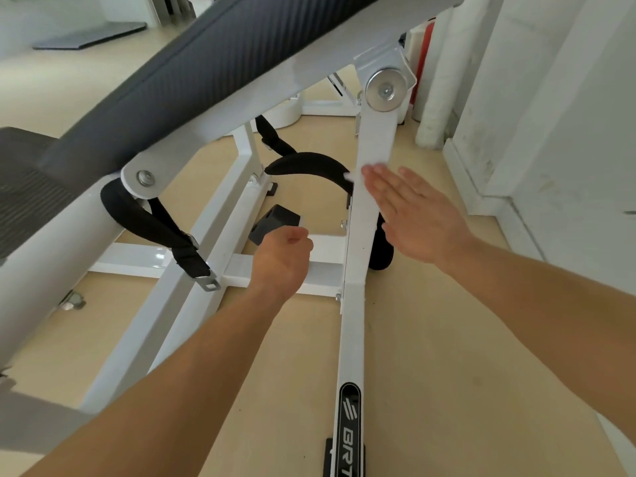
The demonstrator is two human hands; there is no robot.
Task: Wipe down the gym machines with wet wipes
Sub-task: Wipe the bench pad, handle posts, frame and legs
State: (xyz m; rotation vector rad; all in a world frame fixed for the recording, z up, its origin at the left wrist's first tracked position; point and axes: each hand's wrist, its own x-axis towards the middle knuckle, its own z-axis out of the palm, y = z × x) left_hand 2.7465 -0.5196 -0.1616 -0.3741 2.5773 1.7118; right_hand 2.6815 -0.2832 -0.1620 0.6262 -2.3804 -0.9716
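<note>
A wet wipe (356, 175) is pressed against the machine's sloping white post (375, 139) by the right hand (418, 215), its grip wide and flat, while the left hand (280, 259), grip curled and empty, is held above the crossbar (325, 270).

The beige floor (447, 339) is carrying the white machine frame (137, 258); a grey mat (89, 36) is lying well beyond the frame.
</note>
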